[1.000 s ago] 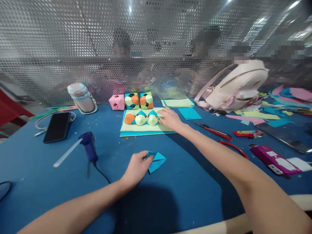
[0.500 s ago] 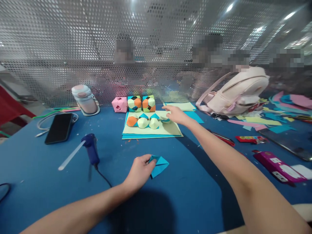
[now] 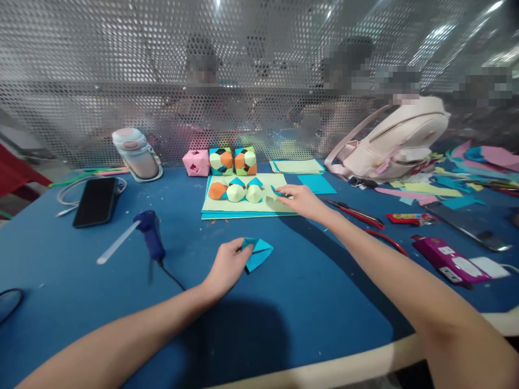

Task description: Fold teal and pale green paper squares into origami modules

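Note:
My left hand (image 3: 229, 265) is closed on a folded blue paper piece (image 3: 259, 253), pinching its left side just above the table. Farther out, my right hand (image 3: 302, 201) has its fingers together on a small blue folded paper piece (image 3: 277, 192), mostly seen edge-on, over the right part of a paper stack (image 3: 219, 212). Yellow-green and blue sheets make up this stack. On it sit an orange folded paper unit (image 3: 217, 191), two pale yellow ones (image 3: 235, 193) and blue pointed ones (image 3: 255, 182) behind them.
Behind the stack stand a pink paper cube (image 3: 196, 163) and two multicoloured ones (image 3: 245, 162). A glue gun (image 3: 151, 235), phone (image 3: 95, 201) and bottle (image 3: 138, 154) are at left. Rightward lie a red-handled tool (image 3: 357, 214), a purple pack (image 3: 448, 260), paper scraps and a backpack (image 3: 397, 143).
My right hand has drawn back slightly and now lifts the small blue paper piece from the stack. My left hand keeps its hold on the other blue piece. The view has shifted a little.

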The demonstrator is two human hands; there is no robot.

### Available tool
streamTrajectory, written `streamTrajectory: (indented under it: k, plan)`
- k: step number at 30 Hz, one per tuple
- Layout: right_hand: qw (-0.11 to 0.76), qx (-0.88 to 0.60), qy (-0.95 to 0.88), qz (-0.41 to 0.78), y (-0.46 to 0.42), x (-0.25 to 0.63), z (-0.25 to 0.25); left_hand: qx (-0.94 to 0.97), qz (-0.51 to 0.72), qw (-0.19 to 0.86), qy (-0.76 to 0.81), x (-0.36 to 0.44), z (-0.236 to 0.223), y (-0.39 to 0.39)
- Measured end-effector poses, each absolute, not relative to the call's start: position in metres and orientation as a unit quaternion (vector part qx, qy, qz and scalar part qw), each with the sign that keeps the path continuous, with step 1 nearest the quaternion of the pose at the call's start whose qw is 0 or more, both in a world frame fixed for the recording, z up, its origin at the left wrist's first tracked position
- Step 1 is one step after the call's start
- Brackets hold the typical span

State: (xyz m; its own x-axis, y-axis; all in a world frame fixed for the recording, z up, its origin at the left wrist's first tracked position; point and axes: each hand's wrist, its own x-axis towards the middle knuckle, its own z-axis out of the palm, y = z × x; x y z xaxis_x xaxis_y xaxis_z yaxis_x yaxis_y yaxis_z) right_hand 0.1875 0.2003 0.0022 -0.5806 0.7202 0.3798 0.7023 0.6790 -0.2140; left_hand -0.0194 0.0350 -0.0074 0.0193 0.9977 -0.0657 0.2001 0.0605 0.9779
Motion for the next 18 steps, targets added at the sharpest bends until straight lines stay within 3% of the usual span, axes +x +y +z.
streamTrajectory:
  k: [8,18]
  plan:
    - [0.212,-0.306,-0.928,-0.019,0.149,0.171,-0.015,0.517,0.447,0.491,0.541,-0.021,-0.007,0.035]
    - [0.226,-0.364,-0.897,-0.105,0.165,0.165,-0.016,0.491,0.454,0.501,0.55,-0.017,-0.008,0.036]
